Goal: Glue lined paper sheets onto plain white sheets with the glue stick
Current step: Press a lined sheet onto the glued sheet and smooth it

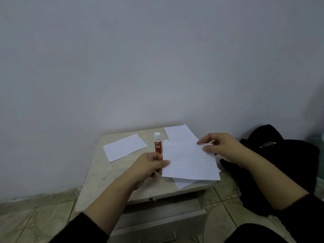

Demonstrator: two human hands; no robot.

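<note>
A lined paper sheet (189,160) is held above the small table (112,171). My left hand (149,165) pinches its left edge. My right hand (220,146) pinches its upper right corner. Under it lies a stack of white sheets (184,184), mostly hidden. A red glue stick (157,143) with a white cap stands upright just behind my left hand. One plain white sheet (124,147) lies flat at the table's left. Another white sheet (180,133) lies at the back right, partly covered by the lined sheet.
The table stands against a grey wall (157,58) and has a drawer front (163,216) below. A black bag or garment (280,155) lies on the tiled floor (35,218) to the right of the table.
</note>
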